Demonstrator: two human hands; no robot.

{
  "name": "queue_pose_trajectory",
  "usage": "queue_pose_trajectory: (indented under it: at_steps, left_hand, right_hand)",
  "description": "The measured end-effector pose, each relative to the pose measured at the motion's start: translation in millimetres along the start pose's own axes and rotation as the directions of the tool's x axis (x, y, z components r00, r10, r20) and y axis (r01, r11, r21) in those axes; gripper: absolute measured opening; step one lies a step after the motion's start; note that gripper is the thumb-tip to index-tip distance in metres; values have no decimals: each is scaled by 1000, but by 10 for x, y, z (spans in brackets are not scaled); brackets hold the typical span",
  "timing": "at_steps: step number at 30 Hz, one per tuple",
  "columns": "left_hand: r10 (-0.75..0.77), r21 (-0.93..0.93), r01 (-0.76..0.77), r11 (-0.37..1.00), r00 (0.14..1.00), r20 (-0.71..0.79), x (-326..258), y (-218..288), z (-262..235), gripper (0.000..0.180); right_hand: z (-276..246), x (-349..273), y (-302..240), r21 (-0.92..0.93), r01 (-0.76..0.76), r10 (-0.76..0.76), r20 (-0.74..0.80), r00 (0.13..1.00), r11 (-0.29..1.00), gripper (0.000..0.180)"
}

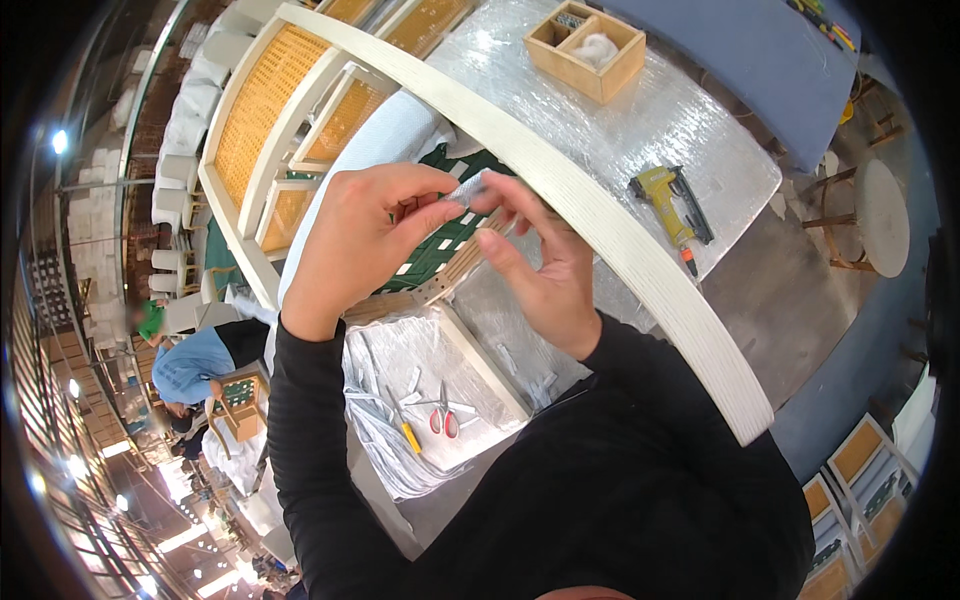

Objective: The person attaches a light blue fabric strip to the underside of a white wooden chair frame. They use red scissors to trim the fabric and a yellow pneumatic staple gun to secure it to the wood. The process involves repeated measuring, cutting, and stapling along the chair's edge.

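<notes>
Workshop space is seen all round, with a bench [640, 120] wrapped in silvery film at the centre. A small grey strip [468, 190] is pinched between the thumb and fingers of the left hand [365, 235], and its other end is gripped by the fingertips of the right hand [540, 265]; the strip is held above a slatted wooden piece [455, 270]. A long curved white frame [600, 235] with cane panels is laid across the bench, just behind the hands. Red-handled scissors [443, 415] and a yellow-handled tool [403, 425] are laid on film below the hands. A yellow nail gun [672, 205] and a wooden box [585, 48] are set farther off.
</notes>
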State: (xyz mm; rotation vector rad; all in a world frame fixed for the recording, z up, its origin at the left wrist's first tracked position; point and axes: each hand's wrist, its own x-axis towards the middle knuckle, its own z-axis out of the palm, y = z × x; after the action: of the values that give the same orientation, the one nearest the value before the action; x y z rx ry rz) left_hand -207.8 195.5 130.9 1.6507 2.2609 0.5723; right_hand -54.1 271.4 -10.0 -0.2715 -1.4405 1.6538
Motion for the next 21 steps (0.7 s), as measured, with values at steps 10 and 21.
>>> queue_pose_trajectory:
  at_steps: [10,21]
  left_hand:
    - [-29,162,24,986,999,31,-1,39,93,11]
    - [60,191,-41,981,994,-95,188,-246,133,11]
  right_hand:
    - [182,-76,461,468,-376,446,-45,894,800,32]
    - [91,-60,1226,658,-398,526,2,850,640,36]
